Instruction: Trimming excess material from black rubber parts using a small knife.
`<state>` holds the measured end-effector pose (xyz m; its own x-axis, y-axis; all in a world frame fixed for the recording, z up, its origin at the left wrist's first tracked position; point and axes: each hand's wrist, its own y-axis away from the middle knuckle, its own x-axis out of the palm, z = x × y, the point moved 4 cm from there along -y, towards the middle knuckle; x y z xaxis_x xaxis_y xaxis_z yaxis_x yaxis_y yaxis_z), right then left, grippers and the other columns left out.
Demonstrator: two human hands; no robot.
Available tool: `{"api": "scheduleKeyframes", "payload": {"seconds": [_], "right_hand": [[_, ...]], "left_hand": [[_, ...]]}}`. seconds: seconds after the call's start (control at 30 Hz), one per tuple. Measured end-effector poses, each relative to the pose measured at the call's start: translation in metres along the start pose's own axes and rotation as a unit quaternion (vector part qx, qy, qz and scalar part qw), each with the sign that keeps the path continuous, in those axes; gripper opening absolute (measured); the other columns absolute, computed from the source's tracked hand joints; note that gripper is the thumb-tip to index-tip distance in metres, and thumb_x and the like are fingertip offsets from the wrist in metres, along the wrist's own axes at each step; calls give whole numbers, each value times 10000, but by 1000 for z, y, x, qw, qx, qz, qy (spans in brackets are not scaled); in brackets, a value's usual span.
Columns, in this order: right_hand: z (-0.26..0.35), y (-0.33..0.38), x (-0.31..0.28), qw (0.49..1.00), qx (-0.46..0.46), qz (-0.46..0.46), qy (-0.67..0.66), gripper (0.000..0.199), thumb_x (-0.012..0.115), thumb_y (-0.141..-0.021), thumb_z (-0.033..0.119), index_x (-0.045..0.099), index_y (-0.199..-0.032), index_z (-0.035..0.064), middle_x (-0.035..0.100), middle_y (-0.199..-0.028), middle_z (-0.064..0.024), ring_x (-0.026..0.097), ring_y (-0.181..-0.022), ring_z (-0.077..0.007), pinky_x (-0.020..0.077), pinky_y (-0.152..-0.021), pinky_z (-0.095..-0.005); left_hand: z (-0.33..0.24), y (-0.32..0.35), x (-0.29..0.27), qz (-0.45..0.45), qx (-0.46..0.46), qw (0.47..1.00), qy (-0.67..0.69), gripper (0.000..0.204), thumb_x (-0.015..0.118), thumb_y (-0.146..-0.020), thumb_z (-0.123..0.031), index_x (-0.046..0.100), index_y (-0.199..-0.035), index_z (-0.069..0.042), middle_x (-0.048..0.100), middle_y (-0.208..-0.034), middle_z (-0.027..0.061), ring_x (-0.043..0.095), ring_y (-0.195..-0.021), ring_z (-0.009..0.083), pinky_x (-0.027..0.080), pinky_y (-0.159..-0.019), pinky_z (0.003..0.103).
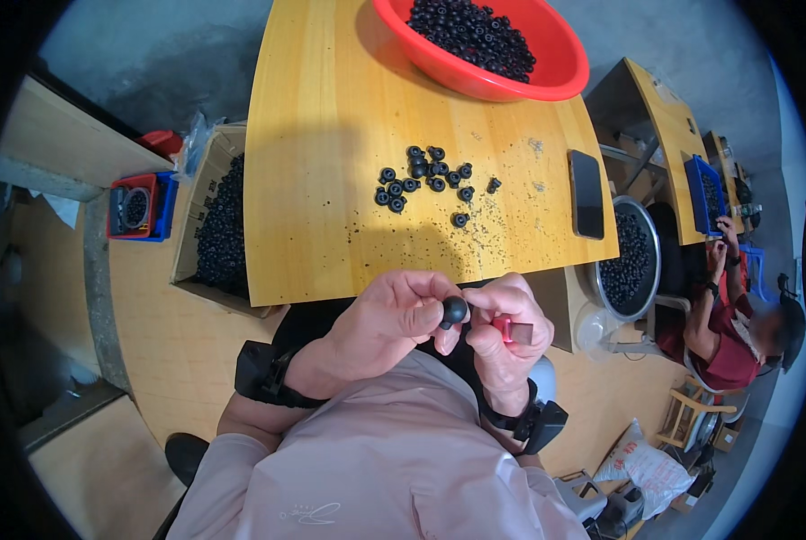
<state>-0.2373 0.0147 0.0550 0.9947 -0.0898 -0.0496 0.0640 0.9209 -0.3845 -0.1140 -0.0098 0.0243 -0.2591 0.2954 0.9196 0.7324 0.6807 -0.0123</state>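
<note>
My left hand (367,328) is closed, with thumb and fingers pinching a small black rounded part (454,310) with a domed, rubber-like surface. Close against it, my right hand (502,351) is closed around a small red tool (511,331) with a flat, dull end; its tip is hidden by my fingers. Both hands are just off the table's near edge, in front of my body. Beyond them, several small black ring-like parts (410,185) lie loosely grouped on the wooden table (304,117), amid scattered dark crumbs and trimmings.
A red basin (569,72) of black parts stands at the table's far side. A phone (586,193) lies near the right edge. Left of the table is a cardboard box (187,243) of black parts; right, a metal bowl (652,261). A co-worker (713,337) sits at far right.
</note>
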Motion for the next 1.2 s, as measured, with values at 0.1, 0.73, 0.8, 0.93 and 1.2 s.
{"api": "scheduleKeyframes", "payload": {"seconds": [0.1, 0.73, 0.8, 0.93, 1.2], "right_hand": [[-2, 1, -1, 1000, 8, -7, -14, 288, 725, -692, 137, 616, -908, -19, 506, -692, -22, 394, -562, -78, 321, -515, -209], [7, -1, 1, 997, -45, 51, 34, 350, 771, -630, 79, 640, -945, 1, 545, -766, -58, 509, -624, -113, 402, -536, -210], [10, 0, 1, 996, -60, 42, 56, 350, 780, -614, 79, 654, -932, 7, 541, -760, -58, 502, -612, -113, 398, -522, -208], [14, 5, 0, 989, -96, -12, 113, 355, 804, -558, 86, 678, -884, 21, 524, -739, -41, 489, -583, -116, 394, -490, -204], [12, 17, 0, 966, -150, -83, 191, 369, 817, -515, 72, 691, -861, 59, 500, -715, -25, 499, -579, -124, 401, -470, -208]], "left_hand": [[2, 0, -2, 3, -3, 1000, 12, 281, 591, -837, -239, 554, -931, 24, 558, -742, 75, 524, -690, 134, 418, -666, 247], [-6, 3, 1, -49, 24, 985, -163, 198, 669, -772, -143, 579, -873, 2, 572, -806, 25, 526, -755, 86, 403, -677, 202], [-5, 3, 0, -43, 6, 986, -164, 203, 671, -771, -146, 572, -858, 8, 555, -786, 24, 507, -729, 83, 392, -654, 200], [-4, 3, 0, -47, 6, 986, -160, 212, 671, -771, -149, 567, -851, 17, 544, -782, 32, 495, -709, 84, 384, -631, 200], [-2, 2, 3, -64, 5, 991, -113, 231, 670, -769, -140, 558, -877, 30, 531, -801, 47, 500, -706, 89, 398, -615, 194]]}}
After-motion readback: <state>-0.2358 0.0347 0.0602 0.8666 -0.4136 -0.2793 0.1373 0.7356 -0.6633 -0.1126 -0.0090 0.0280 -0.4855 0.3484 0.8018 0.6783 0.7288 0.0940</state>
